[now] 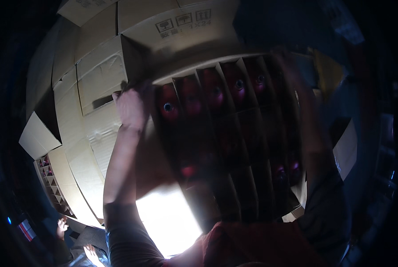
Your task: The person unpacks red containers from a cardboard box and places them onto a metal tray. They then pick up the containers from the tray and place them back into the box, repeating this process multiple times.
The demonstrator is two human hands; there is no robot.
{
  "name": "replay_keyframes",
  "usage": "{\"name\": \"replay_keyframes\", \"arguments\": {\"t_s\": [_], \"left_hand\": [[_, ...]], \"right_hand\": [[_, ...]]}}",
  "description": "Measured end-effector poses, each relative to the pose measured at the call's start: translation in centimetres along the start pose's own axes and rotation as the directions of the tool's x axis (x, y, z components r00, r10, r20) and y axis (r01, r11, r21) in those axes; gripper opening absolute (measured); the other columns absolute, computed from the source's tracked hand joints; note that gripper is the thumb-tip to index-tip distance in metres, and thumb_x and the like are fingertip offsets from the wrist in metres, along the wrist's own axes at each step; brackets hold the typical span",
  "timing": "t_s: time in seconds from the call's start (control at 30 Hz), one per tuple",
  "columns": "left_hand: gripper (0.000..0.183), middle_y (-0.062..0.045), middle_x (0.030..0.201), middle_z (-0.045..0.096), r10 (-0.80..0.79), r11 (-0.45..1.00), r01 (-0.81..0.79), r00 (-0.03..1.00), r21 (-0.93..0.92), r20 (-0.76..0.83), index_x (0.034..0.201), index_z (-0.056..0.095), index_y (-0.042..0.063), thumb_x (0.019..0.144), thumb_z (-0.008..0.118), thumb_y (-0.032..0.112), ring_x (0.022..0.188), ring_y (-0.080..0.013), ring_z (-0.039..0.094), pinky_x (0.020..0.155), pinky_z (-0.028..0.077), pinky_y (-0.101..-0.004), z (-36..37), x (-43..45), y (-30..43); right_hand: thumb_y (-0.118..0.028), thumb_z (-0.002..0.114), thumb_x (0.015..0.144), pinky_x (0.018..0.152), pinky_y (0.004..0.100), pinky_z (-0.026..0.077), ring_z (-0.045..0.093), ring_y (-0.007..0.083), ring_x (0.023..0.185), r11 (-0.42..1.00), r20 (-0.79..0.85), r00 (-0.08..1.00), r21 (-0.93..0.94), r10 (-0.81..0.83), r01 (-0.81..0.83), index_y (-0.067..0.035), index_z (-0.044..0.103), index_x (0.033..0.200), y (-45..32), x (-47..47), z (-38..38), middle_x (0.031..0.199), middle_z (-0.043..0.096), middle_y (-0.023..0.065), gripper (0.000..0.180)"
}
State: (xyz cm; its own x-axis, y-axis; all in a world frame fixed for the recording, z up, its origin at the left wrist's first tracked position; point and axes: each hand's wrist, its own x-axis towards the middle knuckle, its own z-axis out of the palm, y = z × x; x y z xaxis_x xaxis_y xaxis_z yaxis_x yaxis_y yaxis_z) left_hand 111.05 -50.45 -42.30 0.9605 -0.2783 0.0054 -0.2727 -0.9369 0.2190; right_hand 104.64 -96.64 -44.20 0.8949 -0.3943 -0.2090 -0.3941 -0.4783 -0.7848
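Observation:
An open cardboard carton lies before me, split by cardboard dividers into narrow cells. Red glossy bottle-like items with round openings stand in the far row; a few reddish items show lower down, where shadow hides much. My left hand is bent at the carton's far left corner, its fingers turned away from view; whether it grips the edge cannot be told. My right hand is dark and blurred near the far right corner. A raised flap with printed symbols stands beyond the carton.
More cardboard boxes are packed at the left. Another open carton with dividers stands at the lower left, near another person's hands. A cardboard flap sticks out at the right. A bright patch glares near my body.

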Motion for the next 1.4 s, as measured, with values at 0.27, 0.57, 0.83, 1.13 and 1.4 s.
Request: {"name": "replay_keyframes", "arguments": {"t_s": [0.27, 0.57, 0.83, 1.13, 1.4], "left_hand": [[0.023, -0.004, 0.131, 0.056, 0.212, 0.977, -0.197, 0.940, 0.084, -0.267, 0.106, 0.072, 0.018, 0.087, 0.061, 0.025, 0.116, -0.0246, 0.053, 0.095, 0.036, -0.0434, -2.0, 0.6, 0.8], [0.021, -0.003, 0.093, 0.069, 0.057, 0.997, -0.067, 0.976, -0.038, -0.210, 0.097, 0.072, 0.021, 0.079, 0.059, 0.022, 0.094, -0.0218, 0.062, 0.092, 0.038, -0.0420, 2.5, -3.3, 3.5], [0.031, -0.009, 0.130, 0.059, -0.092, 0.845, -0.115, 0.931, -0.522, -0.354, 0.110, 0.067, 0.017, 0.079, 0.064, 0.017, 0.129, -0.0252, 0.047, 0.112, 0.030, -0.0431, -4.8, -10.1, 7.5], [0.031, -0.011, 0.132, 0.058, -0.316, 0.427, -0.464, 0.728, -0.776, -0.609, 0.116, 0.061, 0.002, 0.085, 0.064, 0.004, 0.131, -0.0300, 0.046, 0.108, 0.036, -0.0375, -16.4, -34.9, 8.2], [0.026, -0.010, 0.126, 0.062, -0.729, 0.348, 0.103, 0.655, -0.932, -0.199, 0.111, 0.065, 0.005, 0.085, 0.067, 0.008, 0.125, -0.0214, 0.052, 0.106, 0.039, -0.0338, -14.6, -69.9, 12.4]], "right_hand": [[-0.033, 0.065, 0.089, 0.089, 0.0359, 0.049, 0.062, 0.0270, 0.101, 0.808, -0.308, 0.883, 0.374, -0.354, 0.455, -0.012, 0.064, 0.114, -4.7, -2.9, 0.3, 0.109, 0.065, 0.0116, 0.033], [-0.031, 0.070, 0.084, 0.081, 0.0390, 0.053, 0.067, 0.0301, 0.097, 0.675, 0.255, 0.793, -0.421, -0.553, 0.606, -0.016, 0.066, 0.117, -12.8, -9.0, 11.4, 0.107, 0.068, 0.0112, 0.036], [-0.020, 0.075, 0.078, 0.073, 0.0395, 0.053, 0.068, 0.0249, 0.084, 0.856, 0.166, 0.925, -0.350, -0.343, 0.380, -0.008, 0.065, 0.105, -11.0, -10.5, 10.1, 0.093, 0.070, 0.0142, 0.031], [-0.014, 0.064, 0.088, 0.092, 0.0374, 0.049, 0.056, 0.0297, 0.110, 0.355, -0.111, 0.338, -0.247, -0.935, 0.901, -0.008, 0.057, 0.124, -10.3, -17.7, -2.5, 0.126, 0.051, 0.0175, 0.037], [-0.005, 0.066, 0.078, 0.073, 0.0249, 0.042, 0.051, 0.0124, 0.081, 0.637, 0.055, 0.643, 0.227, -0.764, 0.737, -0.006, 0.060, 0.090, -12.1, -39.5, -6.2, 0.087, 0.054, 0.0006, 0.013]]}}
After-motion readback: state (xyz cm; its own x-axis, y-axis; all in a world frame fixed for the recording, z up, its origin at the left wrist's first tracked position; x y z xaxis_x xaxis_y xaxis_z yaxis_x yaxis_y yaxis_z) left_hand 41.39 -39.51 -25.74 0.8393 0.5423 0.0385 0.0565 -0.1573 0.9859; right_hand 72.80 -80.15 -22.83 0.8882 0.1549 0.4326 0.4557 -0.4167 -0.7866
